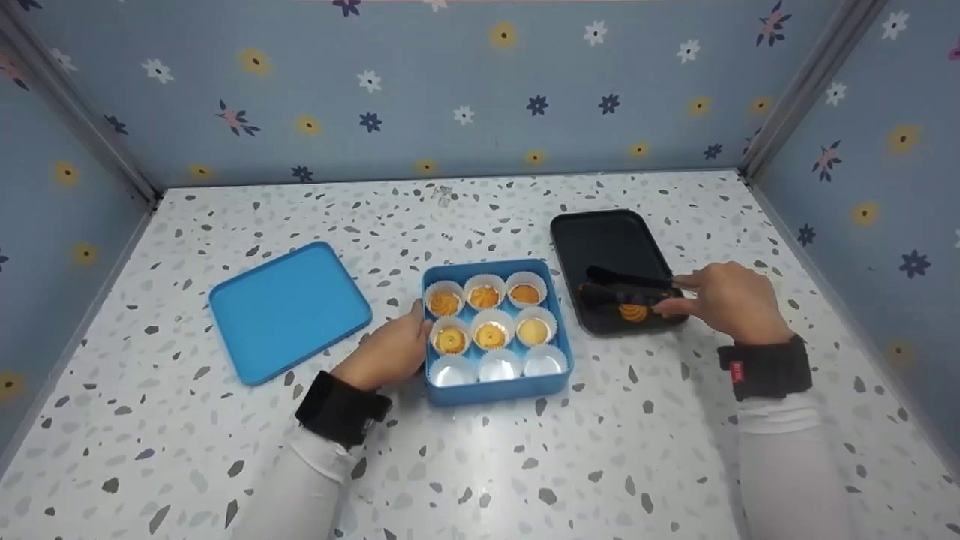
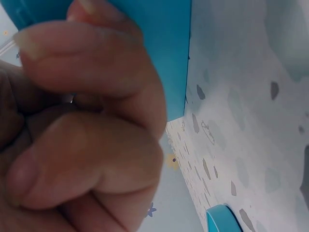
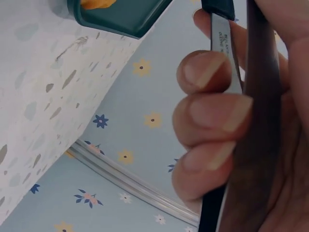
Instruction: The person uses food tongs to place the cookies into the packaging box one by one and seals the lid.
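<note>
A blue box point(image 1: 495, 397) holds rows of white paper cups. Piped cookies point(image 1: 490, 335) sit in the back and middle rows; the front cups point(image 1: 499, 367) show bare bottoms. My left hand point(image 1: 390, 349) holds the box at its left wall, fingers curled against the side in the left wrist view. With my right hand point(image 1: 731, 300) I grip black-tipped tongs point(image 1: 630, 281) by their metal handles. The tong tips reach over a dark tray point(image 1: 604, 236), where a swirled cookie point(image 1: 634, 312) lies beside them. A bit of golden brown shows at the tips, mostly hidden.
A flat blue lid point(image 1: 291, 311) lies on the speckled table point(image 1: 480, 465), left of the box. Flower-patterned panels point(image 1: 450, 82) stand along the back and both sides.
</note>
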The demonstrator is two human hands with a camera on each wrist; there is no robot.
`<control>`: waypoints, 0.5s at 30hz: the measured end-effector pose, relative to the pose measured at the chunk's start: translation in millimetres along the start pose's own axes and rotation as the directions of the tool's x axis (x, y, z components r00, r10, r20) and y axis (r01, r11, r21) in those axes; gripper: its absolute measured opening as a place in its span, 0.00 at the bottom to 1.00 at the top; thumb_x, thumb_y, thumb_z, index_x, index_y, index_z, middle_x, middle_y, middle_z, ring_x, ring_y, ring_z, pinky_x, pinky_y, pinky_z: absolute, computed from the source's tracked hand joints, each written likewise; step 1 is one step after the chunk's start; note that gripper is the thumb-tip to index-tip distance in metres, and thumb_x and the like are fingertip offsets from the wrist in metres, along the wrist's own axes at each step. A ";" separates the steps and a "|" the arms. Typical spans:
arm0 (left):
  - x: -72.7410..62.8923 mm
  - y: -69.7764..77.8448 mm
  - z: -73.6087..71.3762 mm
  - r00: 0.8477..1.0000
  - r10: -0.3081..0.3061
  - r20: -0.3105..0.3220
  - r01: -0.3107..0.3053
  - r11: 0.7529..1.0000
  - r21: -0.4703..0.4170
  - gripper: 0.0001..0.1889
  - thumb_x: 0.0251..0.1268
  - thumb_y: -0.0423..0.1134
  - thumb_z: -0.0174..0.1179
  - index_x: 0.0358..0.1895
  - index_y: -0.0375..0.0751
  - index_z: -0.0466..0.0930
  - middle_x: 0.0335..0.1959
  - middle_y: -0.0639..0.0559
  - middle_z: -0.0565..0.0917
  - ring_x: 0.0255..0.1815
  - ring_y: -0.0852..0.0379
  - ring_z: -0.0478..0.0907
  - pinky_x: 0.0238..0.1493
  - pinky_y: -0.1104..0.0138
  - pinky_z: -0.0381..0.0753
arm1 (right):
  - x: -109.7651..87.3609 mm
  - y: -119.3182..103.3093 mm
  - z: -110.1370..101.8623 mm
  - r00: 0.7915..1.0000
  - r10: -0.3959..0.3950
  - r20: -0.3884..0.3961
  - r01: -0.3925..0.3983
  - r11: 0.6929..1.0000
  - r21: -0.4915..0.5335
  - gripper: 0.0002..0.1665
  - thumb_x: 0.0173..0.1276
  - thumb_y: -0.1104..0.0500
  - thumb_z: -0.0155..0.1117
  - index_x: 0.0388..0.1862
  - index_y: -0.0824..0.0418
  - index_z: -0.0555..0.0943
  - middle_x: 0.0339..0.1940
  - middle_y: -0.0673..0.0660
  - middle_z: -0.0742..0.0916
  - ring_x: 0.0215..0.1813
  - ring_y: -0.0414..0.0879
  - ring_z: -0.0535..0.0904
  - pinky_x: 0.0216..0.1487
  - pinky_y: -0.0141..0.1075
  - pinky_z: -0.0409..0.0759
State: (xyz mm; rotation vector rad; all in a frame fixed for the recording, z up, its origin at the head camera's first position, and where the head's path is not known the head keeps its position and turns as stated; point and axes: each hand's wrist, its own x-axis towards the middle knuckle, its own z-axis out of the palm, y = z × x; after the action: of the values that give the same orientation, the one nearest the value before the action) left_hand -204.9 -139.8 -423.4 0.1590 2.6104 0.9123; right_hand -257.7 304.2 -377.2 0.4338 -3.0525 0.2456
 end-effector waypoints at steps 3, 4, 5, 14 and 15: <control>-0.5 -0.4 0.2 1.000 -0.003 -0.003 0.003 1.000 -0.001 0.33 0.83 0.45 0.33 0.77 0.27 0.36 0.61 0.34 0.73 0.29 0.50 0.71 0.58 0.53 0.70 | 1.0 -0.2 1.6 1.000 0.005 -0.011 -0.004 1.000 0.004 0.36 0.54 0.36 0.76 0.55 0.58 0.85 0.20 0.62 0.84 0.12 0.46 0.66 0.12 0.40 0.61; -0.5 -0.3 0.2 1.000 -0.005 -0.002 0.005 1.000 -0.002 0.33 0.83 0.46 0.33 0.77 0.27 0.36 0.60 0.33 0.73 0.29 0.50 0.71 0.57 0.53 0.70 | 1.0 -0.5 1.6 1.000 0.005 -0.017 -0.005 1.000 -0.002 0.36 0.53 0.36 0.76 0.54 0.58 0.86 0.18 0.60 0.83 0.12 0.46 0.66 0.12 0.40 0.61; -0.5 -0.2 0.2 1.000 -0.005 -0.002 0.005 1.000 -0.001 0.33 0.83 0.45 0.33 0.77 0.27 0.36 0.61 0.33 0.73 0.29 0.50 0.71 0.57 0.53 0.70 | 1.2 -0.8 1.4 1.000 0.004 -0.022 -0.005 1.000 -0.010 0.36 0.53 0.35 0.76 0.54 0.58 0.86 0.15 0.58 0.81 0.12 0.46 0.65 0.11 0.39 0.61; 0.2 0.2 0.4 1.000 0.000 -0.013 0.001 0.999 0.049 0.32 0.83 0.45 0.33 0.77 0.25 0.38 0.76 0.34 0.56 0.67 0.43 0.68 0.70 0.50 0.61 | -0.1 -0.4 -2.4 0.997 -0.015 -0.081 0.006 0.994 -0.110 0.35 0.53 0.36 0.76 0.54 0.56 0.86 0.08 0.55 0.74 0.10 0.48 0.65 0.09 0.40 0.61; 0.5 0.2 0.4 1.000 0.003 -0.015 -0.002 0.998 0.056 0.32 0.83 0.45 0.33 0.77 0.25 0.38 0.77 0.35 0.54 0.70 0.43 0.64 0.72 0.50 0.57 | -0.7 0.6 -2.9 0.996 -0.014 -0.084 0.005 0.994 -0.107 0.35 0.53 0.37 0.76 0.53 0.56 0.86 0.08 0.55 0.74 0.10 0.48 0.65 0.09 0.40 0.61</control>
State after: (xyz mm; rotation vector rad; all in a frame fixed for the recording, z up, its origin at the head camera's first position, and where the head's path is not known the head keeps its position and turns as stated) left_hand -205.2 -139.3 -423.7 0.1709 2.6516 0.8453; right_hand -257.1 305.4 -374.5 0.4198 -2.9628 0.0966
